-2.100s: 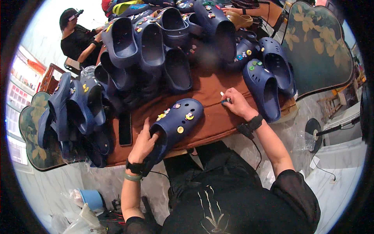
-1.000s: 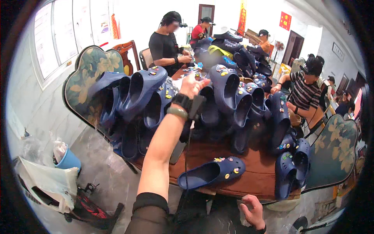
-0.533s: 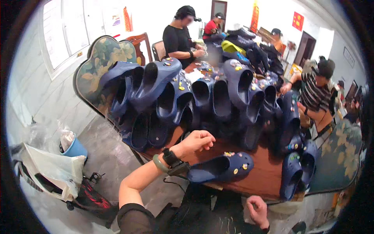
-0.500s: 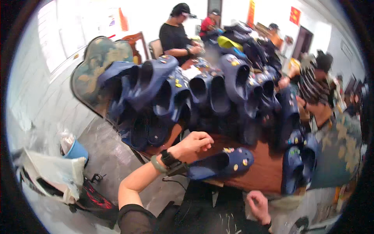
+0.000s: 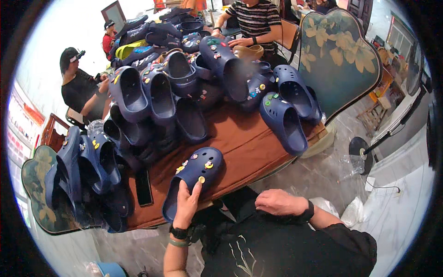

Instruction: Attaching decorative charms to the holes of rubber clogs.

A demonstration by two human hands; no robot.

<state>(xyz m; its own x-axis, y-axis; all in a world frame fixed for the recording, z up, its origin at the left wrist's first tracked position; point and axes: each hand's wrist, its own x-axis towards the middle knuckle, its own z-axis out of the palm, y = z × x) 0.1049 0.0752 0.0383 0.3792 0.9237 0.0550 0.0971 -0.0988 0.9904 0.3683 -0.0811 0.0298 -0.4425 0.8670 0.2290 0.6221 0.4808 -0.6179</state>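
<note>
left grip (image 5: 186, 205) clamped on navy clog (image 5: 197, 168) — can't tell right grip (image 5: 279, 202) — charms (image 5: 201, 180) too small to read

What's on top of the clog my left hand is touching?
The navy clog bears a round yellow charm, a yellow crescent charm and a cluster of small charms. Your left hand hides part of its side; I can't see what's there.

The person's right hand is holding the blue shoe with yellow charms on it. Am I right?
Not quite, it's the wrong hand. The head view shows the left hand holding the blue shoe with yellow charms; the right hand is away from it.
</note>
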